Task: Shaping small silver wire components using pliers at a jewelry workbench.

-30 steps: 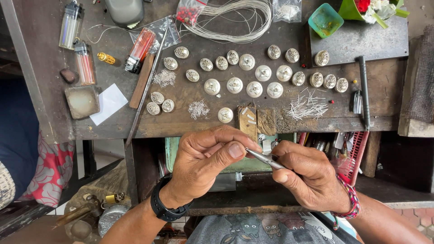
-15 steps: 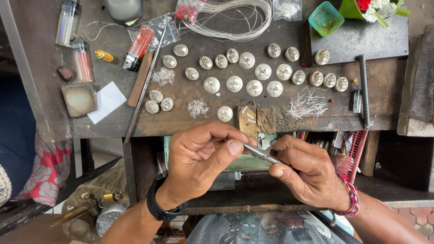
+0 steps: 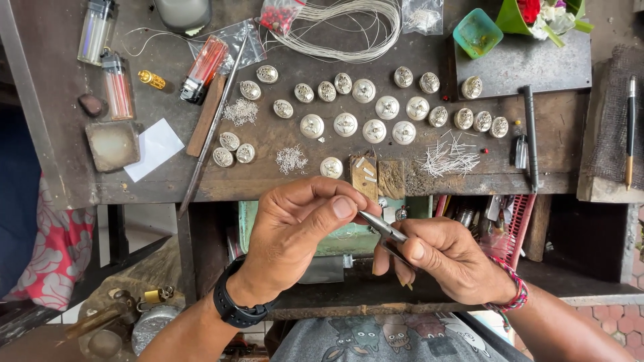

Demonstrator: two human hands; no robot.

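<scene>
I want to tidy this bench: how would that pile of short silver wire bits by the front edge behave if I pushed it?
The wire bits lie loose and crossed, so a push would likely scatter them rather than move them as one. They look thin and light, so probably hard to pinch singly. Lying near the workbench front edge, some may well drop off.

Both forearms come up from the bottom edge and meet at centre, palms turned down. The left hand (image 3: 295,228) is curled over, its thumb and forefinger pinched tight together at the tips, a black band around the wrist. The right hand (image 3: 449,258) faces it, just beside and almost touching, fingers folded in with the thumb pressed flat on top, woven bands at its wrist.
</scene>
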